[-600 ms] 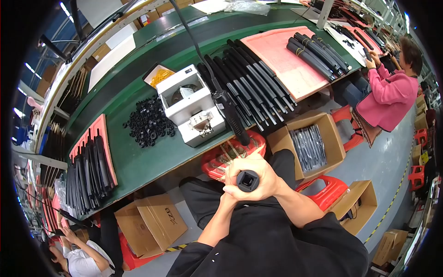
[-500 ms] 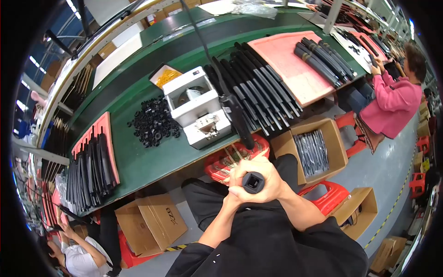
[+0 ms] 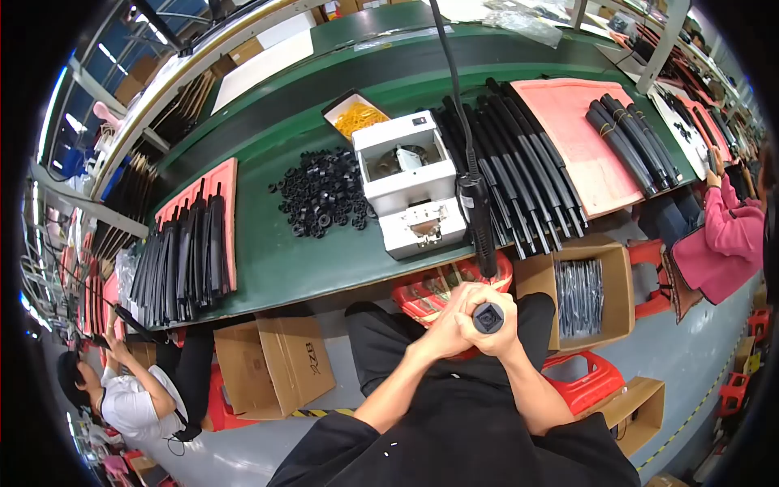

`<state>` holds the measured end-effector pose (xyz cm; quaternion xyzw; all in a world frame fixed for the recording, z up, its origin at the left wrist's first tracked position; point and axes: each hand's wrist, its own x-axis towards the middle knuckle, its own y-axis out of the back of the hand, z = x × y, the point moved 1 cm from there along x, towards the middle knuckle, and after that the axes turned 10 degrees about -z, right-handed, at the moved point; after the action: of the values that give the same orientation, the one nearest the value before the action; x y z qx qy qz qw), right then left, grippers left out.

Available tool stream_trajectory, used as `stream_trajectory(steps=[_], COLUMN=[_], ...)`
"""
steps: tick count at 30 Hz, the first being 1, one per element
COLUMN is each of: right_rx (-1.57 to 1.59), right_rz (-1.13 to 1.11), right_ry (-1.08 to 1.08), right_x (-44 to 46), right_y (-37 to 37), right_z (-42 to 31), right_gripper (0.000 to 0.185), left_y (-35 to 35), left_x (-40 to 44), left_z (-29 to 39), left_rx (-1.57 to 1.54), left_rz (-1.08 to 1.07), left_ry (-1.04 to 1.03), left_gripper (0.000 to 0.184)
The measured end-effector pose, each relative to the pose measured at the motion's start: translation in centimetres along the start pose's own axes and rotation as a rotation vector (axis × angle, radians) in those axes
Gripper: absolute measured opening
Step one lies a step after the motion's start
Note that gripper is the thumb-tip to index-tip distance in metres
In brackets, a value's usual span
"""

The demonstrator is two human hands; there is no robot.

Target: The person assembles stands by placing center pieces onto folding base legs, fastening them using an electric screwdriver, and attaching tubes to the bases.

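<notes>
Both my hands are wrapped round a black round tube (image 3: 488,318), seen end-on with a square recess in its end. My left hand (image 3: 448,331) closes on it from the left, with its fingers partly covered by the other hand. My right hand (image 3: 501,339) grips it from the right. The tube's length below my hands is hidden. Just beyond them hangs a black cylindrical power tool (image 3: 477,219) on a cord, apart from my hands. A red plastic basket (image 3: 410,300) lies behind them, under the bench edge.
On the green bench (image 3: 276,264) stand a white machine (image 3: 418,178), a pile of black small parts (image 3: 324,191) and a box of yellow pieces (image 3: 361,119). Black rods (image 3: 519,154) lie right, black bundles (image 3: 182,260) left. Cardboard boxes (image 3: 613,284) stand below; co-workers sit at both sides.
The view has swung, so bench and boxes sit differently in frame. My hands still hold the tube; my left hand's fingers now lie farther to the left of its end.
</notes>
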<state>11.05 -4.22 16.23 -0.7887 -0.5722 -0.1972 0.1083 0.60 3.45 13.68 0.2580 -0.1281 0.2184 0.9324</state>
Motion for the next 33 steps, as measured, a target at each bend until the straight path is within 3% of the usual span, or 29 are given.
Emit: stream_trajectory(steps=[1, 3, 4, 6, 8, 11, 12, 16, 17, 21, 22, 26, 28, 29, 31, 33], right_rx=[0.009, 0.032, 0.049, 0.079, 0.079, 0.052, 0.044, 0.064, 0.055, 0.065, 0.058, 0.008, -0.004, -0.011, -0.022, -0.071], right_rz=[0.005, 0.004, 0.006, 0.016, 0.026, 0.055, 0.068, 0.056, 0.069, 0.072, 0.082, 0.04, 0.068, 0.083, 0.108, 0.089], right_ry=[0.013, -0.043, -0.098, -0.198, -0.17, -0.09, -0.085, 0.03, 0.026, 0.053, 0.052, 0.076, 0.076, 0.081, 0.093, 0.094], right_x=[0.1, -0.3, -0.6, -0.9, -0.8, -0.4, -0.4, -0.7, -0.9, -1.7, -1.8, -2.0, -2.2, -2.3, -2.4, -2.7], right_y=[0.1, 0.3, 0.3, 0.2, 0.1, 0.5, 0.7, 0.9, 0.9, 1.2, 1.4, 1.4, 1.3, 1.3, 1.3, 1.4], right_z=[0.1, 0.3, 0.4, 0.5, 0.3, 0.0, -0.1, -0.4, -0.3, 0.3, 0.2, 0.1, -0.3, -0.6, -1.3, -1.6], right_gripper=[0.018, 0.019, 0.019, 0.019, 0.023, 0.039, 0.039, 0.081, 0.081, 0.116, 0.116, 0.136, 0.137, 0.138, 0.14, 0.139], left_y=[0.1, 4.2, 6.5, 9.7, 12.5, 15.2, 15.5, 15.8, 15.8, 15.3, 14.9, 13.0, 10.6, 9.3, 7.3, 6.2], left_x=[0.1, -1.2, -1.2, -0.3, 0.3, 0.5, 0.4, -0.1, -0.1, -0.2, 0.0, 0.1, 0.3, 0.0, -0.3, -0.3], left_z=[0.1, 1.6, 1.8, 1.9, -0.9, -5.4, -6.1, -7.9, -7.9, -8.0, -7.3, -1.5, 3.6, 5.4, 7.7, 8.9], left_rx=[0.035, -0.159, -0.053, 0.186, 0.454, 0.816, 0.811, 0.927, 0.919, 1.003, 0.997, 0.549, 0.2, 0.194, -0.313, -0.348], left_rz=[-0.007, -0.216, -0.141, 0.293, 0.544, 0.461, 0.454, 0.412, 0.401, 0.473, 0.466, 0.704, 0.638, 0.638, 0.495, 0.478], left_ry=[-0.008, 0.31, 0.216, 0.119, 0.174, 0.28, 0.266, 0.334, 0.325, 0.35, 0.342, 0.196, 0.232, 0.235, 0.182, 0.212], left_gripper=[0.044, 0.042, 0.034, 0.028, 0.026, 0.023, 0.023, 0.023, 0.023, 0.02, 0.02, 0.017, 0.018, 0.018, 0.021, 0.021])
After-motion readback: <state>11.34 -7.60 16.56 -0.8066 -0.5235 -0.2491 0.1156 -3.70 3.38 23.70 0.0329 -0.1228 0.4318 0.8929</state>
